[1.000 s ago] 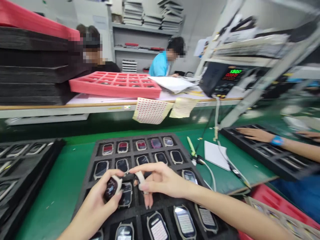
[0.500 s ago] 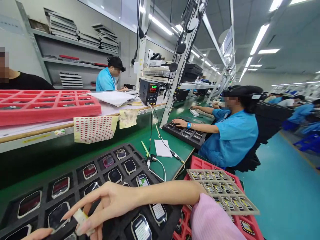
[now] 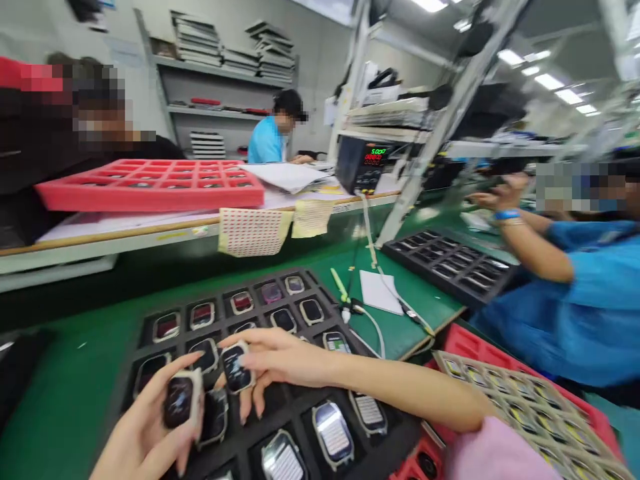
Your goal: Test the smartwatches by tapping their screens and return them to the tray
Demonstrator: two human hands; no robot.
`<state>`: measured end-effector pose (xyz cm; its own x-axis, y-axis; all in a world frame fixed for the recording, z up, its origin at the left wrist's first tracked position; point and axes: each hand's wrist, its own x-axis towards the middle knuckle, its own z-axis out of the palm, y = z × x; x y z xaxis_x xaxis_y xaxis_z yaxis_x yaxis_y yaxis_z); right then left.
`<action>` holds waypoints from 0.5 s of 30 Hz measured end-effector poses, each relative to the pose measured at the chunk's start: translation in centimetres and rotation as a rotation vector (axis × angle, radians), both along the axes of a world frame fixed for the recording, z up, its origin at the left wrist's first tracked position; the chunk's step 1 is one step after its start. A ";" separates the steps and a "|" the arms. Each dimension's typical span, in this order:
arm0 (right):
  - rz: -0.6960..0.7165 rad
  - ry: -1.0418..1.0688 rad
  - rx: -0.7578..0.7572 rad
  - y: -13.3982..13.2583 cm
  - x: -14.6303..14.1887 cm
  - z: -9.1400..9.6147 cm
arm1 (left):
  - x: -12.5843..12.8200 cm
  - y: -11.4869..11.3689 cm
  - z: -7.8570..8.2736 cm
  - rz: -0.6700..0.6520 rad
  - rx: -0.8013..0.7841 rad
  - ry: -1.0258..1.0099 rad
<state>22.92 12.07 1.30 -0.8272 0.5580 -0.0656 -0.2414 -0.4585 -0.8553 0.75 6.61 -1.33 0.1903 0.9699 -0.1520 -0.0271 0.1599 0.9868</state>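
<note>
My left hand (image 3: 143,427) is closed around a smartwatch case (image 3: 179,401), its dark screen lit with a small pattern. Beside it my right hand (image 3: 287,360) pinches a second smartwatch case (image 3: 237,368) with a pale frame and lit dark screen. Both are above a black foam tray (image 3: 295,420) whose compartments hold several watch cases. One tray watch (image 3: 333,433) shows a white screen with rows of marks. Another dark watch (image 3: 214,417) lies just right of my left hand; whether my fingers touch it, I cannot tell.
A red tray (image 3: 165,197) stands on the shelf above, near a power supply (image 3: 363,167). White cables (image 3: 375,327) and a white pad (image 3: 380,291) lie behind my tray. To the right are a beige tray (image 3: 520,400) and a co-worker (image 3: 600,280) by another black tray (image 3: 445,260).
The view has swung left. My right hand now holds a watch upright instead of a small whitish piece, and my left hand has come into view with another. The right-hand co-worker has raised their hands.
</note>
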 end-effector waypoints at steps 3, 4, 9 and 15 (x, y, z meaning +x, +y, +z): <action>-0.124 -0.117 -0.004 -0.1 -0.1 0.6 | 1.0 0.1 1.4 -0.008 -0.037 -0.175; -0.153 -0.164 0.015 -0.1 0.0 0.8 | 1.1 0.2 1.6 -0.021 -0.056 -0.233; -0.215 -0.299 0.127 0.1 -0.1 1.1 | 0.7 0.7 2.0 -0.123 -0.045 -0.341; -0.201 -0.297 0.182 0.0 -0.1 1.1 | 0.4 0.5 2.5 -0.181 -0.015 -0.294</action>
